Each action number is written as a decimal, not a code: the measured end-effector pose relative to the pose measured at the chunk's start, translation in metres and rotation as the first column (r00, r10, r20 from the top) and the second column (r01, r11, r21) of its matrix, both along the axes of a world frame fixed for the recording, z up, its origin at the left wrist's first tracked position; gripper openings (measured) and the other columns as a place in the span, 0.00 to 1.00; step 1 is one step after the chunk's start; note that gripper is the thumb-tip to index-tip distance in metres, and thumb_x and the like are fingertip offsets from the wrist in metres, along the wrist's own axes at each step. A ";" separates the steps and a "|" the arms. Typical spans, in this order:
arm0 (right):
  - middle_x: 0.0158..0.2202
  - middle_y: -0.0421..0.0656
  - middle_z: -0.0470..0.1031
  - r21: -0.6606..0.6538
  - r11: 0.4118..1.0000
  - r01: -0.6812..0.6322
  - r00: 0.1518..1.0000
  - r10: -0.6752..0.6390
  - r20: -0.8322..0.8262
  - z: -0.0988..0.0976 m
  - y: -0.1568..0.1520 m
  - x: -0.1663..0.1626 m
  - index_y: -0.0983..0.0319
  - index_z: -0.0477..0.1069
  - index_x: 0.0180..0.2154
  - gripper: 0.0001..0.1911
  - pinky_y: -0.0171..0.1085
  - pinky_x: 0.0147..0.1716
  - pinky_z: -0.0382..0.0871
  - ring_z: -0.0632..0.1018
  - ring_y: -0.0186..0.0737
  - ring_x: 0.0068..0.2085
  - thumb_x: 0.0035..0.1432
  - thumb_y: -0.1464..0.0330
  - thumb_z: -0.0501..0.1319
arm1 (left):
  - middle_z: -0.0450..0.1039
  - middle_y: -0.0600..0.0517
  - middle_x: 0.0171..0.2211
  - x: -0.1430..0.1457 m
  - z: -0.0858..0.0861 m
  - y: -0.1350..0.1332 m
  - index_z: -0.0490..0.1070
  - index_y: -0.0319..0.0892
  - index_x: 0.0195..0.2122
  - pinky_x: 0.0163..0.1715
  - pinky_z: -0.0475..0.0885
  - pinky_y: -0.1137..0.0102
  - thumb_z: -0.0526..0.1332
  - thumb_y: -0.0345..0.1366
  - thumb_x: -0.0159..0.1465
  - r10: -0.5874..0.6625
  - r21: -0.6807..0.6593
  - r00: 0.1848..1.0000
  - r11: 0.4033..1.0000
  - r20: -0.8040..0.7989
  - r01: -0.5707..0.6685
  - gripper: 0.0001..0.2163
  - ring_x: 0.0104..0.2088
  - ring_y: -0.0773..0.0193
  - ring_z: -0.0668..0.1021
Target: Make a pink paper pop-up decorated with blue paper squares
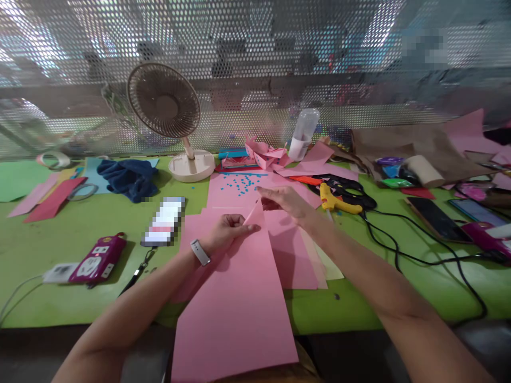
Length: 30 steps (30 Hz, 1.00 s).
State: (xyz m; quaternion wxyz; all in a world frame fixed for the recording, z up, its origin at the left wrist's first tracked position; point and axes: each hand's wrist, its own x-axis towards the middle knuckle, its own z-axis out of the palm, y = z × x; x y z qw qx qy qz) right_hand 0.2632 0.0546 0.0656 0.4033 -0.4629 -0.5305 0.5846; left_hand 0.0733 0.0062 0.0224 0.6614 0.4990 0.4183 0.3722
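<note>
A large sheet of pink paper [239, 308] hangs over the table's front edge, its far end folded up into a point. My left hand [227, 232], with a light wristband, pinches the fold between thumb and fingers. At the tip of that fold, my right hand [281, 202] closes its fingertips on the same sheet. More pink sheets [297, 260] lie flat beneath, with a pale yellow one [329, 263] showing at their right side. Beyond my hands, small blue paper bits [241, 183] are scattered on another pink sheet [215, 194].
A fan [191, 165] stands back left, near a dark blue cloth [130, 178]. A phone [164, 221] and a purple power strip [98, 259] lie left. To the right are a yellow glue gun [337, 202], black-handled scissors [355, 194] and black cables [385, 242].
</note>
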 end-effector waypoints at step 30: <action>0.24 0.40 0.76 0.184 0.928 0.324 0.945 -0.312 -0.093 -0.019 0.045 0.041 0.62 0.77 0.24 0.14 0.36 0.31 0.72 0.74 0.34 0.26 0.35 0.61 0.75 | 0.54 0.58 0.14 -0.028 0.014 0.015 0.57 0.40 0.16 0.19 0.52 0.73 0.59 0.54 0.61 -0.273 0.160 0.875 0.919 -0.401 0.361 0.26 0.17 0.74 0.57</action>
